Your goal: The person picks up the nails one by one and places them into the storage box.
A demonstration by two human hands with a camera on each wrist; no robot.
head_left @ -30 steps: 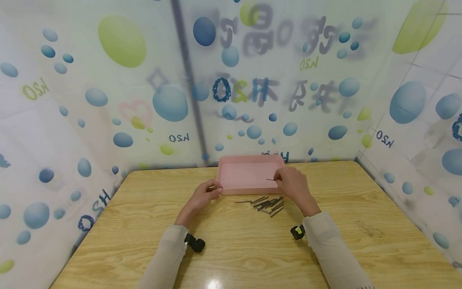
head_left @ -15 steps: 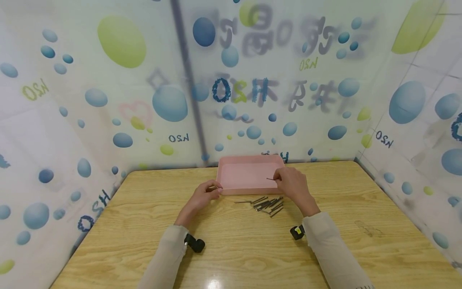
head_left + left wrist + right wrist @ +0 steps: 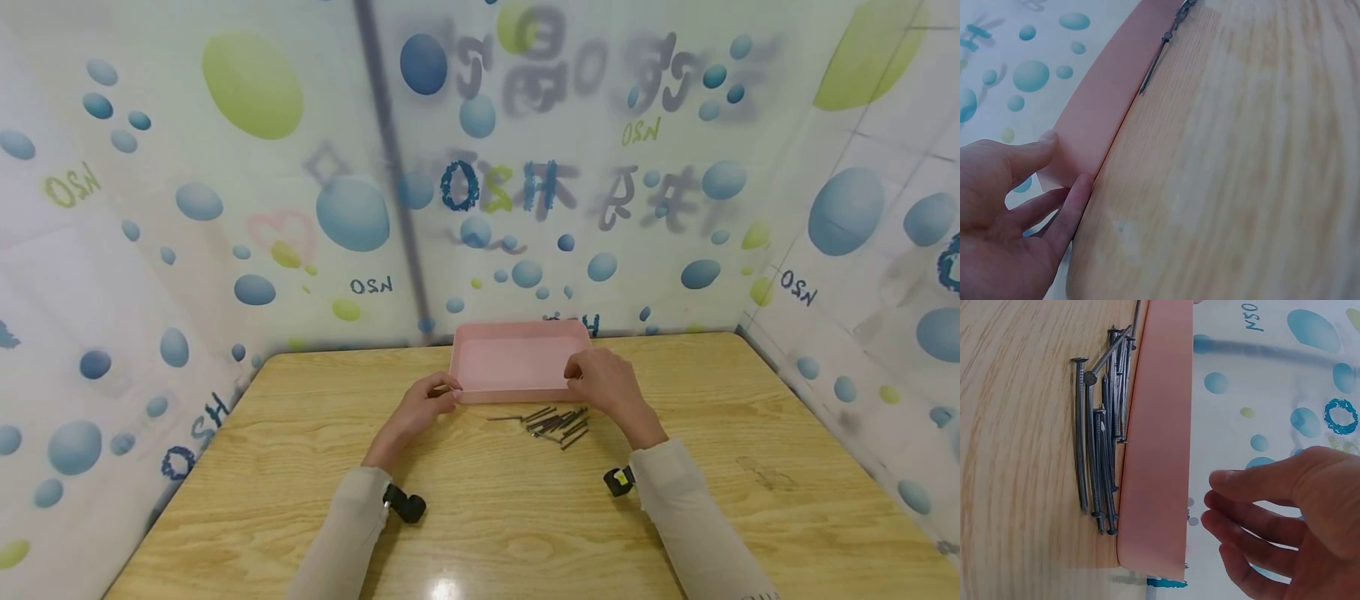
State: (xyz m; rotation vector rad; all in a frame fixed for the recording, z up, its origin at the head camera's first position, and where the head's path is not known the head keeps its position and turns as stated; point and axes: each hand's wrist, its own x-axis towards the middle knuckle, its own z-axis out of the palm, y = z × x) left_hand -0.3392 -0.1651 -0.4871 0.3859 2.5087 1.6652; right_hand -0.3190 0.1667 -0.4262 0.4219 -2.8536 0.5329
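Note:
A shallow pink tray point(image 3: 517, 364) stands near the table's far edge. My left hand point(image 3: 423, 406) holds its near left corner; in the left wrist view the digits touch the rim and the lower edge of the pink wall point(image 3: 1097, 94). Over the tray's right end hovers my right hand point(image 3: 606, 383), fingers loosely bent. No nail shows at its fingertips in the right wrist view, where thumb and fingers stand slightly apart beyond the rim. In front of the tray lies a loose pile of dark steel nails point(image 3: 555, 425), some crossing each other.
The wood-grain table point(image 3: 487, 517) extends toward me. Right behind the tray rises a pale curtain point(image 3: 480, 275) printed with blue and green drops; similar sheets enclose both sides. A black wrist camera point(image 3: 405, 505) sits on the left sleeve, another point(image 3: 618, 481) on the right.
The nail that stuck out from my right fingertips over the tray in both earlier frames is gone from them, let go. My left hand, the tray and the pile keep their places.

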